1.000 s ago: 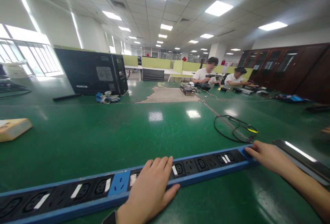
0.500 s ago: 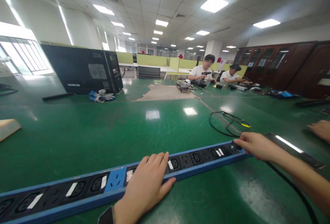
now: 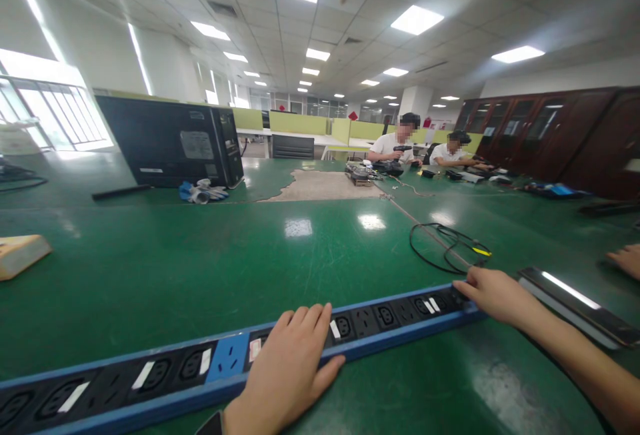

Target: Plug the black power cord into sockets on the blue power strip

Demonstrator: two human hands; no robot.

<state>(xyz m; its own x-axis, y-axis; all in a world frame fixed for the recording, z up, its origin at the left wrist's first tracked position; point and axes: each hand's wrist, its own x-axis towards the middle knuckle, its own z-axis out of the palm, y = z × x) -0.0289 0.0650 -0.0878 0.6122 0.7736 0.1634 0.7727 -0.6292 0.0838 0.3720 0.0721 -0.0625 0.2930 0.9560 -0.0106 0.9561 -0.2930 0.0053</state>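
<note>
So, the person has a long blue power strip (image 3: pixel 200 371) lying flat across the near edge of the green worktop (image 3: pixel 210 268), running from about 8 o'clock up toward 3 o'clock. The left hand (image 3: pixel 287 371) is spread flat, palm down, on the middle of the strip, fingers over the sockets and thumb hooked along its near edge. The right hand (image 3: pixel 495 295) sits at the strip's far right end, fingers curled over the tip and touching it; whether it's really gripping or just resting there is hard to tell. Just past that end, at 3 o'clock, lies a dark flat bar (image 3: pixel 575 305), and a loose coil of black cable (image 3: pixel 447 248) sits near it at 2 o'clock. Way back at 11 o'clock there's a black computer case (image 3: pixel 175 141) with some blue gloves (image 3: pixel 203 191) beside it. Two other people (image 3: pixel 420 148) sit at the far end around 1 o'clock, and someone else's hand (image 3: pixel 625 259) pokes in at the right edge.
</note>
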